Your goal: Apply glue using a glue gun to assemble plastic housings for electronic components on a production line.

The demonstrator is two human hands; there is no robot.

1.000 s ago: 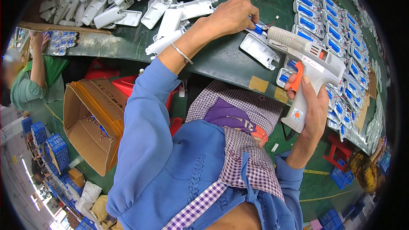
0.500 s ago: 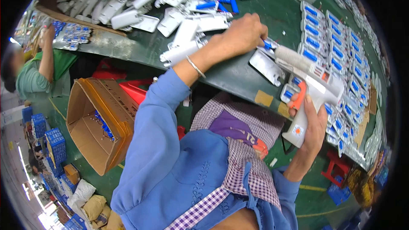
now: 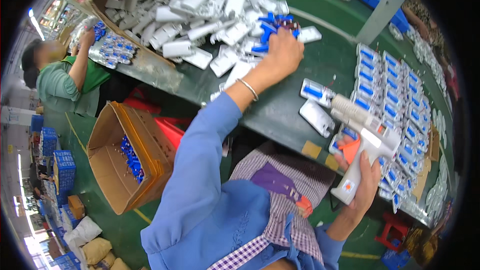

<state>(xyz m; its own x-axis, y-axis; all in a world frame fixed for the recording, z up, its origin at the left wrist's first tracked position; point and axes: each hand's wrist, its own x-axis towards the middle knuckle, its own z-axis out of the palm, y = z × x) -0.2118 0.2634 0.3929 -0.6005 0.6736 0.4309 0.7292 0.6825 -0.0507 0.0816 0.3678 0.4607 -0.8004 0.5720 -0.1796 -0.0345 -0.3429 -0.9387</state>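
My left hand (image 3: 285, 52), with a bangle at the wrist, reaches into a small heap of blue cylindrical cells with dark red wires (image 3: 269, 29). Its fingers are bunched together, their tips hidden among the cells. My right hand (image 3: 367, 182) is closed round the handle of a white glue gun (image 3: 372, 145) with an orange trigger. The gun's thick grey front end points left over the bench. Just beyond it lies a white plastic casing with a blue cell inside (image 3: 314, 91). Nearer me rests a casing with no blue cell (image 3: 317, 119).
White casings (image 3: 200, 30) are heaped at the back left. Rows of casings with blue cells (image 3: 387, 87) cover the bench's right side. A cardboard box (image 3: 120, 160) holding blue cells stands at my left. Another person (image 3: 60, 77) works at far left. A grey post (image 3: 382, 10) rises behind.
My left hand has moved from the casing by the gun's front end to the heap of blue cells. That casing and its blue cell are now uncovered. The view has shifted slightly.
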